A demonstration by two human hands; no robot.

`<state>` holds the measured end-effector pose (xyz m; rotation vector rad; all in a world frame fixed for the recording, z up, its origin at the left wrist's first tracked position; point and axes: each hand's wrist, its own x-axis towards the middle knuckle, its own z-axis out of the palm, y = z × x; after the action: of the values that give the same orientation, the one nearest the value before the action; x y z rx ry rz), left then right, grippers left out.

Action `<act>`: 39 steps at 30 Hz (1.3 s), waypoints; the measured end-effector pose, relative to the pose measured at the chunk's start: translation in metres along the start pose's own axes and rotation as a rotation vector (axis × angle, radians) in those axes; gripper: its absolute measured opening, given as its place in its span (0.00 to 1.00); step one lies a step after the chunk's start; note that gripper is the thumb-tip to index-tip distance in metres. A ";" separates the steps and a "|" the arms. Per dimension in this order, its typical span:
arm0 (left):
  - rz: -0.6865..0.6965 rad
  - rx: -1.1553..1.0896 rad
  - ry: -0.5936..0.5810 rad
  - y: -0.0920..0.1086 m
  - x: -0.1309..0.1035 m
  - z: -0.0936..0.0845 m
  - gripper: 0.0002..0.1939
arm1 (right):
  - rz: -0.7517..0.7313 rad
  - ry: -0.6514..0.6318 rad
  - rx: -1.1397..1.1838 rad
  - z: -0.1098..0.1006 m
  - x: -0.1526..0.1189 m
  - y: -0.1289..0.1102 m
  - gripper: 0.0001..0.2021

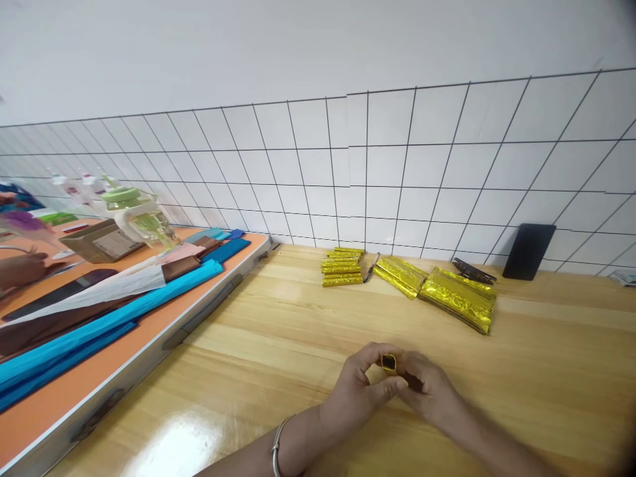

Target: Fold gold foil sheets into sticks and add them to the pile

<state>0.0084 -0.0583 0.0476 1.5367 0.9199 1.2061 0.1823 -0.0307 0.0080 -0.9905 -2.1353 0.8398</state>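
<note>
Both of my hands meet over the wooden table, closed around a small gold foil tube [389,364] whose open, dark end faces me. My left hand [365,384], with a bracelet on its wrist, grips it from the left with thumb and fingers. From the other side my right hand [427,384] wraps it, and most of the tube is hidden by the fingers. Beyond them lies a row of several gold foil rolls [342,267]. To their right are flat gold foil sheets [462,295] and a smaller foil stack [400,275].
A pen [371,267] lies beside the rolls. A black phone [529,252] leans against the tiled wall, near a dark clip-like item [473,271]. At left, an orange-topped table [163,324] bears coloured paper, a cardboard box [103,241] and a green-lidded bottle [139,212]. Another person's hand [22,268] shows there.
</note>
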 end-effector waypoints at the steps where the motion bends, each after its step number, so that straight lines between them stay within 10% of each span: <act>1: -0.014 -0.001 -0.006 -0.001 0.000 0.001 0.14 | 0.004 -0.001 -0.003 0.000 0.000 0.000 0.09; 27: -0.136 -0.079 0.005 -0.047 0.006 -0.001 0.21 | 0.081 -0.128 -0.162 -0.012 0.000 0.011 0.25; 32: -0.051 0.067 0.202 -0.051 0.030 -0.036 0.18 | 0.108 -0.133 -0.214 -0.010 -0.003 0.026 0.25; 39: -0.032 0.667 0.303 -0.061 0.096 -0.130 0.14 | 0.071 -0.155 -0.220 -0.014 -0.001 0.019 0.19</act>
<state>-0.0962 0.0768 0.0233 1.8597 1.6632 1.1894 0.2011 -0.0182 0.0015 -1.1500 -2.3759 0.7479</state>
